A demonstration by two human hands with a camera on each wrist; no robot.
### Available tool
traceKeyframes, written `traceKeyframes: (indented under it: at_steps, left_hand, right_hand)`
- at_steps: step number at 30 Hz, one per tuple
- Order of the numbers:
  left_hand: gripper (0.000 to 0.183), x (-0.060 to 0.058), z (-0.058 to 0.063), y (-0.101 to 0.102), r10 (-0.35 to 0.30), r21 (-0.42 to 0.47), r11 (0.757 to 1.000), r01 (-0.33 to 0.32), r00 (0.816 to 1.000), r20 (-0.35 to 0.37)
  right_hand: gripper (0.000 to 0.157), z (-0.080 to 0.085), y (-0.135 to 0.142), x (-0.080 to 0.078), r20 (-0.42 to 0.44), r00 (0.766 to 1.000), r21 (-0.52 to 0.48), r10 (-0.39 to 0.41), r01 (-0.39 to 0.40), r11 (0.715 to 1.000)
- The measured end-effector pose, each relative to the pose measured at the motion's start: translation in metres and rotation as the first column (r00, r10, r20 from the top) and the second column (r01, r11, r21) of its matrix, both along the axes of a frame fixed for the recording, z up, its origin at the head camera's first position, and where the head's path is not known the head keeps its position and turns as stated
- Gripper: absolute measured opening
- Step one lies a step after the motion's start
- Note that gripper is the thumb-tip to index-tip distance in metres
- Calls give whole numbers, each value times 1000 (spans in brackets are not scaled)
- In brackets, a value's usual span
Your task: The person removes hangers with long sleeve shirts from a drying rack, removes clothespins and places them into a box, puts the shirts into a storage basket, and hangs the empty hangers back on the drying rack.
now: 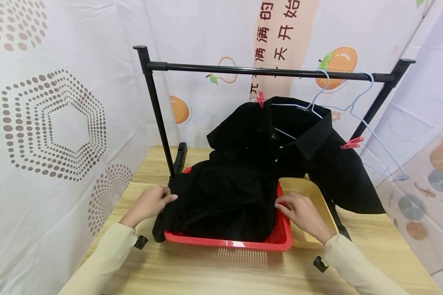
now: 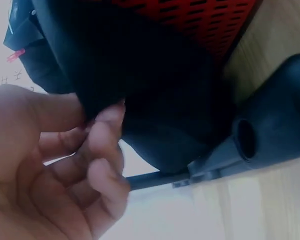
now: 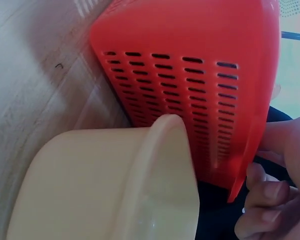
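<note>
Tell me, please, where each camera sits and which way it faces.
Head: worn on the head, facing forward and down at the basket; left hand, right hand and sleeves show.
Left wrist: worn there, facing the left hand, seen pinching black cloth.
Right wrist: worn there, facing the basket's side and the tub; part of the right hand shows.
Both wrist views share the basket.

Head cam up top, facing forward and down over red basket (image 1: pixel 206 241); 2 wrist cams in close, left and right flanks, all 3 sharing basket.
</note>
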State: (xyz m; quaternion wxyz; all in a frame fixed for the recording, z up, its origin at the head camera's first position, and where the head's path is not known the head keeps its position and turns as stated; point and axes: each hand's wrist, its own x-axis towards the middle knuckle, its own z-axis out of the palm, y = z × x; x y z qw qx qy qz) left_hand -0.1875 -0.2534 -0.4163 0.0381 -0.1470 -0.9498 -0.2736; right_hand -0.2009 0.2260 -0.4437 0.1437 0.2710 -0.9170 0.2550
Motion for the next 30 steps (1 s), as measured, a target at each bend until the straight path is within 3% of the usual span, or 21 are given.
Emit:
traceKeyframes:
  at_steps: [4, 7, 12, 15, 17, 18, 21, 22, 24, 25, 27, 30]
  left_hand:
    - [40, -5, 13, 13, -4, 37, 999, 6, 999, -47]
    - [36, -8, 25, 28, -41, 80, 996, 47, 996, -79]
    - [19, -9, 41, 52, -146, 206, 963, 174, 978, -147]
    - [13, -10, 41, 61, -255, 199, 938, 284, 954, -160]
    - [15, -12, 37, 64, -371, 131, 914, 384, 922, -113]
    - [16, -13, 34, 64, -434, 98, 894, 438, 899, -56]
    - [20, -14, 26, 62, -582, 34, 811, 583, 801, 144]
    - [21, -14, 23, 60, -607, 31, 789, 613, 770, 197]
    - [22, -15, 19, 56, -622, 48, 773, 633, 741, 253]
    - [21, -16, 17, 52, -621, 54, 776, 629, 745, 245]
    - [19, -20, 14, 43, -593, 70, 803, 592, 782, 191]
    - [13, -28, 13, 29, -473, 115, 880, 461, 873, 118]
  right_hand:
    - [9, 2, 0, -2, -26, 1000, -21, 4, -4, 1000]
    - [8, 8, -1, -2, -11, 1000, -78, -3, 2, 997]
    - [9, 22, -3, 1, 95, 995, -202, 5, 15, 979]
    - [13, 28, -3, 4, 160, 987, -255, 16, 26, 967]
    - [11, 28, -2, 5, 175, 984, -236, 35, 7, 972]
    - [9, 28, -2, 5, 172, 984, -206, 53, -16, 978]
    - [7, 23, 0, 6, 182, 976, -88, 124, -109, 990]
    - [7, 21, 1, 6, 192, 970, -53, 150, -143, 988]
    - [8, 18, 2, 6, 214, 960, -4, 181, -185, 983]
    - [9, 17, 2, 5, 235, 953, 3, 191, -197, 980]
    - [9, 16, 2, 4, 259, 945, 2, 200, -208, 978]
    - [7, 18, 0, -1, 240, 951, -32, 197, -195, 980]
